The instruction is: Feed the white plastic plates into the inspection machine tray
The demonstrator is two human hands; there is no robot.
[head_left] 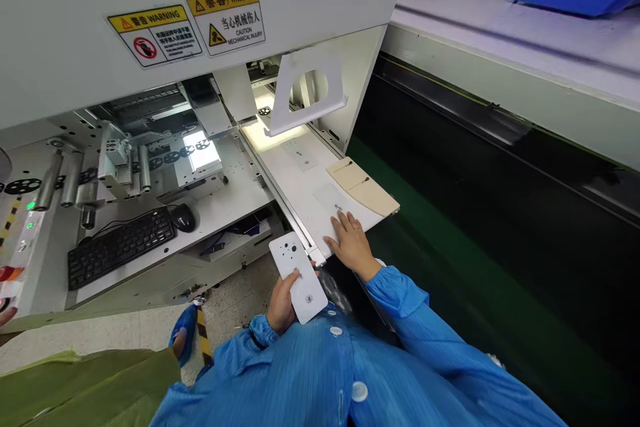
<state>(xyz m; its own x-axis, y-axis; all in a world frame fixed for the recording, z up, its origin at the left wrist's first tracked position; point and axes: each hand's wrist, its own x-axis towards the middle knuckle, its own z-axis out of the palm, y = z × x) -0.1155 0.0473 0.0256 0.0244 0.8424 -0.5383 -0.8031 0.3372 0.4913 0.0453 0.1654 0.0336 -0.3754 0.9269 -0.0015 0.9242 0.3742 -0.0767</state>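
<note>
In my left hand (281, 303) is a white phone back panel (286, 252), tilted, with dark camera holes at its top and a small round print lower down. My thumb lies over its face, the other fingers are behind it. On the front end of a white conveyor belt (300, 197) my right hand (353, 245) rests with fingers spread. Its fingertips are at the lower edge of a pale, thin panel (327, 196) with a small dark print. Farther up the belt lies a similar pale panel (299, 155).
A beige plate (364, 187) borders the belt's right side. A white guard (307, 117) overhangs the lit machine opening. To the left are a keyboard (123, 245), a mouse (183, 218) and rollers (50, 180). Another person's foot (184, 333) and hand (7, 315) show at left.
</note>
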